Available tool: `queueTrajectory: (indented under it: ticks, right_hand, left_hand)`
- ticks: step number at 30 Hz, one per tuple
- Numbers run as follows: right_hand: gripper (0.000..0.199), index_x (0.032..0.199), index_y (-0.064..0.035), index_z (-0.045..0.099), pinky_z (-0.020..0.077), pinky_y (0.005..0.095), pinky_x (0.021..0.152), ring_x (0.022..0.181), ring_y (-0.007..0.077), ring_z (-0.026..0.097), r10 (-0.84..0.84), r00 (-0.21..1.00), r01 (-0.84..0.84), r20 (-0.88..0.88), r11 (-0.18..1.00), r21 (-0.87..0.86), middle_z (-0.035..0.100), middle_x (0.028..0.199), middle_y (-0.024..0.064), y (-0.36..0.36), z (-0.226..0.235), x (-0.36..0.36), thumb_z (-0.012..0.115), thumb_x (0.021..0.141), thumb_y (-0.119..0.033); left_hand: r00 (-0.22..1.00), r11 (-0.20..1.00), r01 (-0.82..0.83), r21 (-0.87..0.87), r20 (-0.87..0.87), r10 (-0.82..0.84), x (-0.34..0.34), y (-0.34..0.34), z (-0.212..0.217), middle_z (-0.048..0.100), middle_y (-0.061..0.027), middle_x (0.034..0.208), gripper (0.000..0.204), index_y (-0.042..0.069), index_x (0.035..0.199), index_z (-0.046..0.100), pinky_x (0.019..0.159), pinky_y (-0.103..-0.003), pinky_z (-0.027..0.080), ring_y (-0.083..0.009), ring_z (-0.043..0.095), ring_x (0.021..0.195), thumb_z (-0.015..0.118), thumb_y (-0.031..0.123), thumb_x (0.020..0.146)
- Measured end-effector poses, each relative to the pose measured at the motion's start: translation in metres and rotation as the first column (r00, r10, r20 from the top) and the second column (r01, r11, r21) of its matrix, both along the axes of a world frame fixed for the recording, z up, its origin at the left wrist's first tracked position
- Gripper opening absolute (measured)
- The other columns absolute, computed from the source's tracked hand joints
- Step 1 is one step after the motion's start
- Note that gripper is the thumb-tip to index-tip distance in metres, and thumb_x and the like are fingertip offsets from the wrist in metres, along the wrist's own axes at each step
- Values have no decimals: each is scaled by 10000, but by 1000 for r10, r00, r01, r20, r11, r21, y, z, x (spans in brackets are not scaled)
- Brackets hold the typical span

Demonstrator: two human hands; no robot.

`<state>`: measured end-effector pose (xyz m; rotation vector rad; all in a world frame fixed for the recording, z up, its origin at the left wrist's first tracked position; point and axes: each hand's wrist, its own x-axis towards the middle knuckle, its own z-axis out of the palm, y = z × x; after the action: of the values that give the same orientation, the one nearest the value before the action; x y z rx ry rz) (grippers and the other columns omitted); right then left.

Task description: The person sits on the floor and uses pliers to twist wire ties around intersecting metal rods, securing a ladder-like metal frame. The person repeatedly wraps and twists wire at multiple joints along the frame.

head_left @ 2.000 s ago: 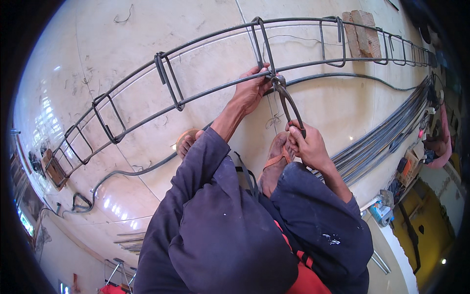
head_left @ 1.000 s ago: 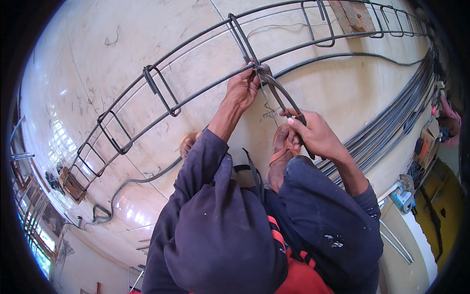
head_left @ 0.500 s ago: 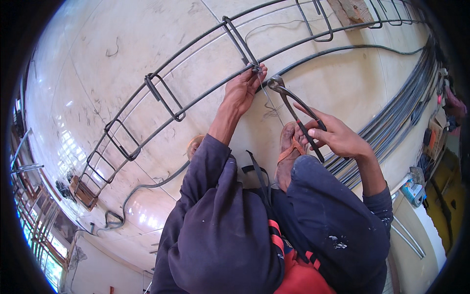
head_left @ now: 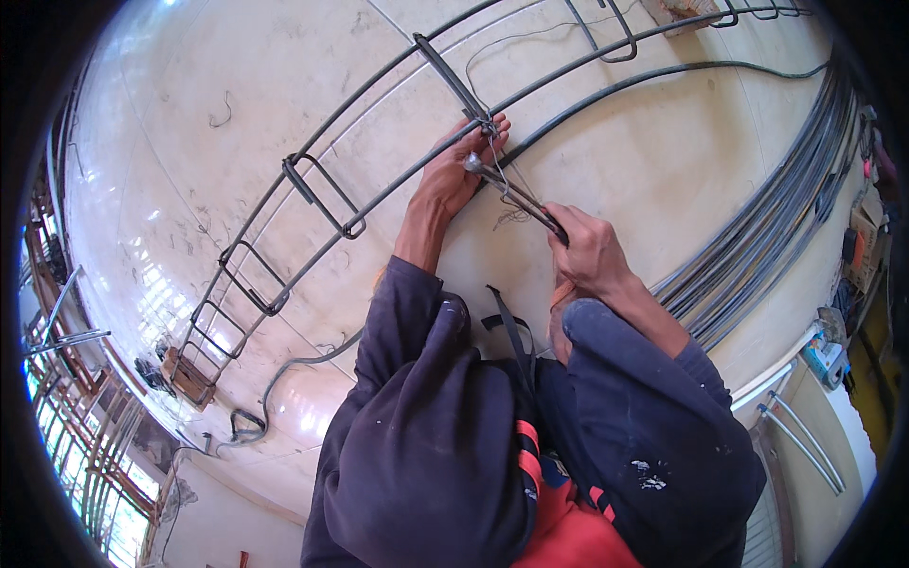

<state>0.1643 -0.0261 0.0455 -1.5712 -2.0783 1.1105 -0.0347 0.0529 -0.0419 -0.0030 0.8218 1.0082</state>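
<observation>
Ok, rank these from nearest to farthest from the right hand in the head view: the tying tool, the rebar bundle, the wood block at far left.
1. Tying tool, in the right hand's grip.
2. Rebar bundle, lying to its right.
3. Wood block, far left under the rebar cage.

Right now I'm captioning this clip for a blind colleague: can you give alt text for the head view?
Two hands work at a rebar cage lying on a pale floor: the left hand grips a wire-tied joint, the right hand holds pincers on the tie wire.

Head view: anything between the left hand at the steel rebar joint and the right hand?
Yes. In the head view a dark metal plier-like tool spans the gap: right hand grips its handles, tip by the left hand at the wire-tied steel rebar joint.
</observation>
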Motion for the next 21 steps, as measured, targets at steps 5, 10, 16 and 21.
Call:
queueTrajectory:
  ticks: [5,10,16,21]
  right_hand:
    - [231,1064,-1,584,532,464,668,782,406,645,-7,997,4,83,999,43,639,892,215,12,-10,-12,579,837,-42]
    - [191,1039,-1,573,533,469,657,771,419,639,-32,992,29,119,999,33,633,883,227,6,-17,-4,560,856,-55]
    - [165,1017,6,569,527,488,655,762,426,639,-23,982,14,187,999,51,630,856,233,22,-11,-3,529,870,-59]
    - [144,987,5,566,531,482,644,743,416,646,15,991,-18,131,1000,16,634,841,224,9,-15,-12,522,881,-82]
  left_hand:
    - [995,997,36,68,-98,-30,0,-1,-4,542,-224,1267,352,-141,1289,437,1052,-312,485,-267,582,1151,383,91,1030]
    - [996,1000,-5,5,-92,5,2,0,-1,609,-178,1161,278,-85,1229,498,931,-263,533,-209,625,1044,465,65,998]
    - [996,998,-49,-29,-80,46,9,0,-2,602,-200,1172,276,-112,1221,496,942,-273,540,-228,619,1064,431,45,1004]
    - [992,998,-66,-15,-106,64,10,-3,1,567,-223,1237,316,-140,1253,467,1006,-294,518,-254,598,1122,395,63,1022]
